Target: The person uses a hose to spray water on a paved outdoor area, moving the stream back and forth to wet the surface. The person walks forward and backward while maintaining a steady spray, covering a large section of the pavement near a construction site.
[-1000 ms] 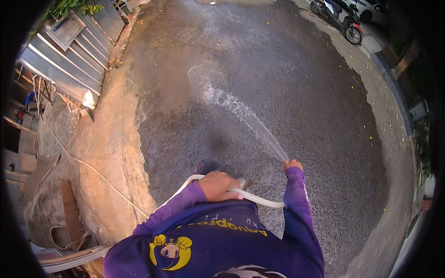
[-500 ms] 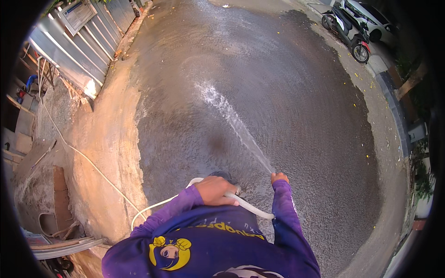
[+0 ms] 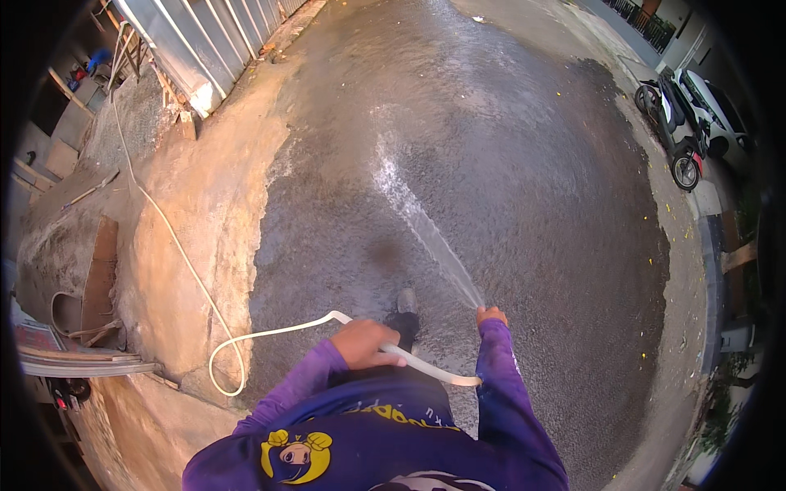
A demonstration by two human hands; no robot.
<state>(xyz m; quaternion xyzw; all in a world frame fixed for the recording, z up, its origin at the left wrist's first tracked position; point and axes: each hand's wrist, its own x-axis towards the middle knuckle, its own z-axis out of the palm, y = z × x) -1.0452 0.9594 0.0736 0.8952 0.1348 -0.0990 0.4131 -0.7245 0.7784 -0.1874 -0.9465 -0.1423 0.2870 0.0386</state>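
Wet grey asphalt fills most of the view, dark and glistening, an outdoor street rather than a room. Along its left edge runs a band of pale sandy concrete, and beyond that a corrugated metal fence with planks and scrap boards piled near it. At the far right a parked motorcycle stands beside a car, well apart from the person; the middle of the road between is open ground. A white hose trails in from the fence side across the concrete, loops near the person's feet, and rises to the hands. The left hand is closed over the hose partway along, its fingers wrapped round it. The right hand is further forward at the hose's end, closed about it, though how the fingers sit at the opening is too small to tell. From that hand a water jet shoots forward and left, striking the asphalt in a white splash. Both arms wear purple sleeves.
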